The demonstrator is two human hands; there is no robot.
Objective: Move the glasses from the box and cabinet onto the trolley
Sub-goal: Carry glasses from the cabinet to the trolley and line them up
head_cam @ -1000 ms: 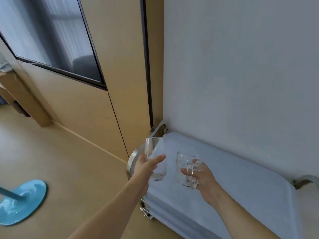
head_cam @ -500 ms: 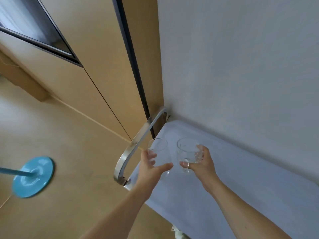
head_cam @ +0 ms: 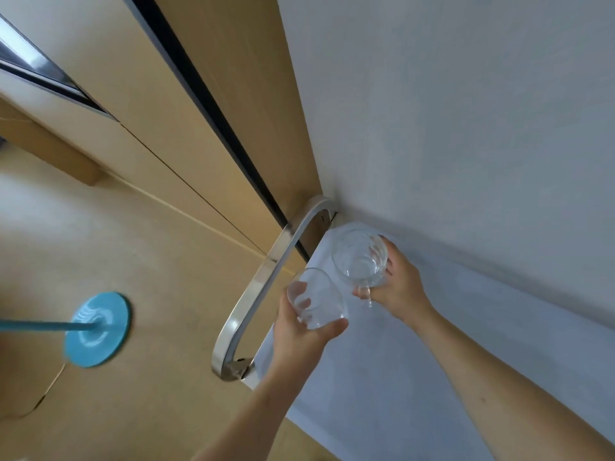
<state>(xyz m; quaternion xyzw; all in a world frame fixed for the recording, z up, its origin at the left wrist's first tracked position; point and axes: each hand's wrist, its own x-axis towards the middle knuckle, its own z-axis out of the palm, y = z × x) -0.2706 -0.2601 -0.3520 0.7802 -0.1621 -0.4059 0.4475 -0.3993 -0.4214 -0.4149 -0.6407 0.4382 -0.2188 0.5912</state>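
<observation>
Head view: two glasses held low over the trolley's (head_cam: 416,377) handle end.

The left hand (head_cam: 299,331) wrapped a plain glass (head_cam: 316,299); the right hand (head_cam: 397,287) curled round a mug (head_cam: 361,259) in the corner by the wall (head_cam: 449,128). The two rims were almost touching, so they could have clinked or chipped on landing. The plain glass stood close to the handle (head_cam: 266,271) and the edge, where a careless release risked a knock or a fall.
</observation>
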